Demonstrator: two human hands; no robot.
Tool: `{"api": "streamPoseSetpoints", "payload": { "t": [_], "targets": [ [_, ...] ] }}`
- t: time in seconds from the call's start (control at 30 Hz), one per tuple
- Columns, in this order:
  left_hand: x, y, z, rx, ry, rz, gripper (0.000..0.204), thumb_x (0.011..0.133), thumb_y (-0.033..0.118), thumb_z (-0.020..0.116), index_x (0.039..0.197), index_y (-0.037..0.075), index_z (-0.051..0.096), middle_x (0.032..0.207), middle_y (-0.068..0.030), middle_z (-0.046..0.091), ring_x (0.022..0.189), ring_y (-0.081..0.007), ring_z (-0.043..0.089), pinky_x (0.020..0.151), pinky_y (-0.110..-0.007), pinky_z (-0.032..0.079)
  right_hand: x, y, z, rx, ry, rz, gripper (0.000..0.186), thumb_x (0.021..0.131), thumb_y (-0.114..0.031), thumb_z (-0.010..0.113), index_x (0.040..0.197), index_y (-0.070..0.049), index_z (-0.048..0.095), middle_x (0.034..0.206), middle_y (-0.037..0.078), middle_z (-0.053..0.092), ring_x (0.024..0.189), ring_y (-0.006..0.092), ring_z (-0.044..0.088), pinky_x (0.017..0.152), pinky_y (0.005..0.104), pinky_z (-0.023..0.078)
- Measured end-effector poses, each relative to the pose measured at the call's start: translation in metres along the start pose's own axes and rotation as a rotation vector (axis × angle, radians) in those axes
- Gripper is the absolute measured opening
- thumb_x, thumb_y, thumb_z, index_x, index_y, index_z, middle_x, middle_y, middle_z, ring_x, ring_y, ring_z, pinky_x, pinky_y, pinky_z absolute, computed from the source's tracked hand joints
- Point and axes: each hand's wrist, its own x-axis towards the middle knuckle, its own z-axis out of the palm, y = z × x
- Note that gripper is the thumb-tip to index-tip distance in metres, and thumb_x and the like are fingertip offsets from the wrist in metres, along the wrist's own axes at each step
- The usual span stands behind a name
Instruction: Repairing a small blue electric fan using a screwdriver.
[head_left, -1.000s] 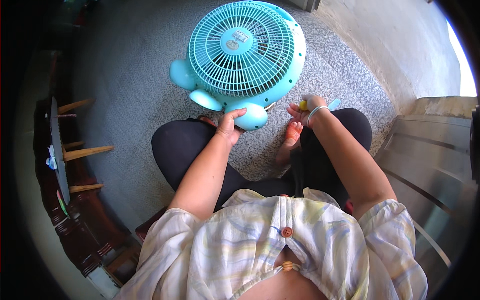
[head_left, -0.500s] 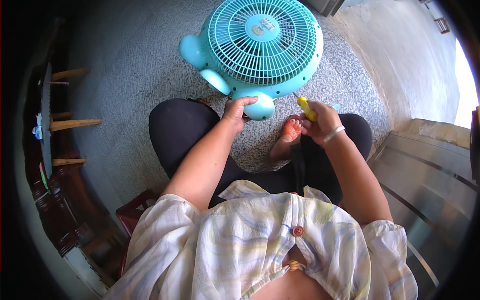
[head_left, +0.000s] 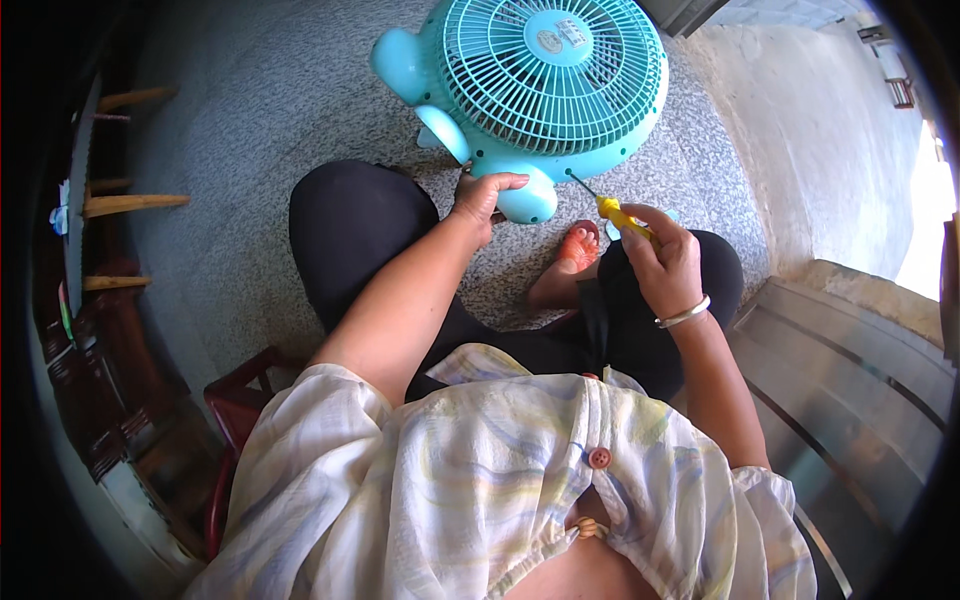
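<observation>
A turquoise fan (head_left: 555,142) with a round slatted grille and rounded lobes along its rim is in front of me, its grille facing up. My left hand (head_left: 482,202) is closed on the lobe nearest me, thumb on top; its other fingers are partly hidden underneath. In my right hand (head_left: 668,262) is a screwdriver (head_left: 613,211) with a yellow handle and a thin dark shaft. The shaft's tip meets a small dark hole in the fan's rim, right of the held lobe. How deep the tip sits cannot be made out.
Speckled stone floor (head_left: 260,150) lies under the fan. My bent knees flank it, and my sandalled foot (head_left: 578,247) is below it. Wooden furniture (head_left: 130,205) stands at the left, a dark red stool (head_left: 235,400) beside me, and a metal panel (head_left: 840,370) at the right.
The screwdriver's tip has come to the rim hole, and my right hand's grip has shifted on the handle. The fan appears slightly further right and up in view.
</observation>
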Motion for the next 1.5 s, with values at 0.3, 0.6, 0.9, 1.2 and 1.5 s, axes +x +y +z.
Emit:
{"api": "streamPoseSetpoints", "payload": {
  "t": [0.3, 0.6, 0.9, 1.2, 1.5],
  "targets": [
    [0.003, 0.000, -0.002, 0.011, -0.045, -0.055, 0.040, 0.067, 0.019, 0.066, 0.103, 0.004, 0.057, 0.098, -0.0099, 0.060, 0.092, -0.0240, 0.057, 0.080, -0.042, 0.045, 0.011, 0.009, 0.011, -0.084, 0.018, -0.091, 0.025, 0.075, -0.013, 0.058, 0.096, 0.000, 0.061, 0.072, 0.022, 0.061, 0.064, 0.0338, 0.063, 0.061, 0.0355, 0.050],
    [0.004, 0.001, -0.001, -0.004, 0.009, -0.064, 0.043, 0.062, 0.016, 0.071, 0.101, 0.007, 0.055, 0.090, -0.0078, 0.060, 0.080, -0.0223, 0.059, 0.069, -0.038, 0.046, 0.021, 0.002, 0.014, -0.263, -0.029, -0.098, 0.024, 0.075, -0.018, 0.054, 0.091, -0.002, 0.061, 0.067, 0.022, 0.060, 0.063, 0.0370, 0.060, 0.061, 0.0427, 0.050],
    [0.000, 0.003, 0.002, 0.048, -0.013, -0.061, 0.042, 0.068, 0.019, 0.066, 0.105, 0.003, 0.055, 0.099, -0.0106, 0.058, 0.092, -0.0263, 0.056, 0.080, -0.044, 0.045, 0.031, 0.000, 0.008, -0.334, -0.043, -0.096, 0.021, 0.075, -0.019, 0.053, 0.089, -0.005, 0.062, 0.064, 0.020, 0.060, 0.061, 0.0362, 0.060, 0.061, 0.0427, 0.049],
    [-0.003, 0.007, 0.003, 0.047, -0.011, -0.065, 0.043, 0.067, 0.019, 0.067, 0.106, 0.003, 0.055, 0.101, -0.0109, 0.058, 0.094, -0.0268, 0.055, 0.081, -0.045, 0.044, 0.028, 0.000, 0.004, -0.316, -0.032, -0.114, 0.021, 0.074, -0.018, 0.054, 0.089, -0.004, 0.061, 0.064, 0.020, 0.059, 0.061, 0.0359, 0.060, 0.061, 0.0429, 0.049],
    [-0.001, 0.004, 0.001, 0.021, 0.027, -0.052, 0.040, 0.063, 0.015, 0.070, 0.099, 0.005, 0.057, 0.090, -0.0090, 0.061, 0.080, -0.0233, 0.060, 0.071, -0.039, 0.047, 0.034, -0.007, 0.009, -0.447, -0.083, -0.139, 0.021, 0.075, -0.019, 0.053, 0.088, -0.005, 0.061, 0.063, 0.020, 0.059, 0.061, 0.0369, 0.060, 0.061, 0.0444, 0.049]
  ]
}}
